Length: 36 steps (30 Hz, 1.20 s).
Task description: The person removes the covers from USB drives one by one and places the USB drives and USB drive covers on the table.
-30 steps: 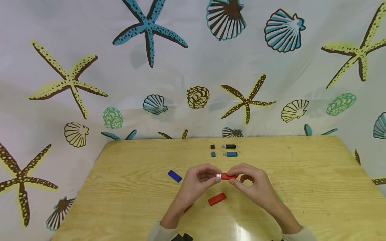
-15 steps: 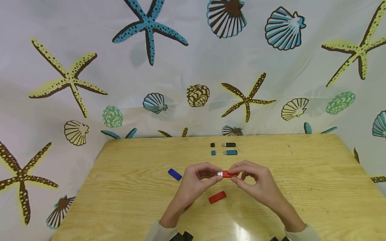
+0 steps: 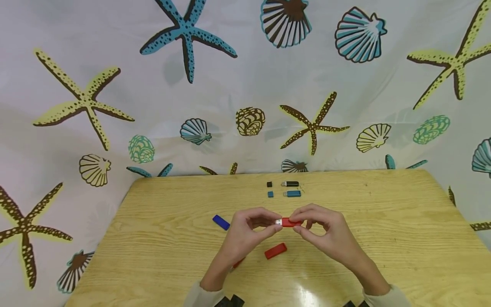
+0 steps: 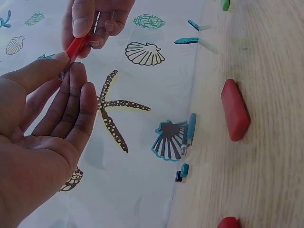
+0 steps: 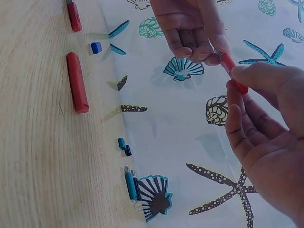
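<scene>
A red USB flash drive (image 3: 290, 222) with a white-silver connector end is held up above the table between both hands. My left hand (image 3: 251, 230) pinches the connector end between thumb and fingers. My right hand (image 3: 326, 232) pinches the red body; its far end is hidden by the fingers. Below the hands a red oblong block (image 3: 275, 250) lies on the table. Another red stick (image 3: 237, 263) lies partly hidden behind my left wrist; a metal tip shows on it in the right wrist view.
A blue oblong piece (image 3: 221, 222) lies left of my left hand. Farther back lie a black USB drive (image 3: 290, 184) and a teal one (image 3: 292, 193), with a black cap (image 3: 269, 184) and a blue cap (image 3: 270, 194) beside them. A green object (image 4: 225, 4) shows in the left wrist view.
Both hands keep their pinch on the red USB flash drive and have shifted only slightly rightward. A green spot seen by the right forearm a second ago is now hidden in the head view.
</scene>
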Each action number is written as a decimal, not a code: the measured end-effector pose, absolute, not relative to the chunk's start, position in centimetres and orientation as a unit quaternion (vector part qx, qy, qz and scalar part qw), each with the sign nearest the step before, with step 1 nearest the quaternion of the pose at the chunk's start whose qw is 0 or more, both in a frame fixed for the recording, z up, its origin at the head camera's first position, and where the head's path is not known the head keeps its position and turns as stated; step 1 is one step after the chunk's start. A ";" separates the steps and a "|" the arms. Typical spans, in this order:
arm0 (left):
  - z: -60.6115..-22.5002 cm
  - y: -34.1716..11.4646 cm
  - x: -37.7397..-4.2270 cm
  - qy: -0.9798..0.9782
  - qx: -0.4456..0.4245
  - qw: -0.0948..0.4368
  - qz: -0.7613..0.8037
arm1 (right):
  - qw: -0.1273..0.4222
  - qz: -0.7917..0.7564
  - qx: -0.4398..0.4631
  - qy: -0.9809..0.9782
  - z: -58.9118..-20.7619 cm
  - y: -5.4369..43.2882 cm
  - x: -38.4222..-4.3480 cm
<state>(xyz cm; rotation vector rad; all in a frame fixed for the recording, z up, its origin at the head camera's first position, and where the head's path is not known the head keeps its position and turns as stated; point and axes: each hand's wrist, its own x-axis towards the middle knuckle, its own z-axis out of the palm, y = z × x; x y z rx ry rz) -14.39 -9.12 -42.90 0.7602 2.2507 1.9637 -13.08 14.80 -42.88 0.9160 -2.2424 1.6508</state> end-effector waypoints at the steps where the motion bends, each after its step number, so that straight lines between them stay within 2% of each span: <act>1: -42.9 -9.1 -14.4 0.730 0.247 0.029 0.636 | 0.103 0.559 0.308 -0.763 -42.8 14.8 -13.1; 10: -42.8 -9.2 -14.3 0.730 0.247 0.029 0.637 | 0.111 0.564 0.329 -0.749 -42.6 14.8 -13.0; 36: -42.5 -8.8 -14.2 0.714 0.243 0.029 0.656 | 0.085 0.589 0.335 -0.731 -42.6 15.6 -13.0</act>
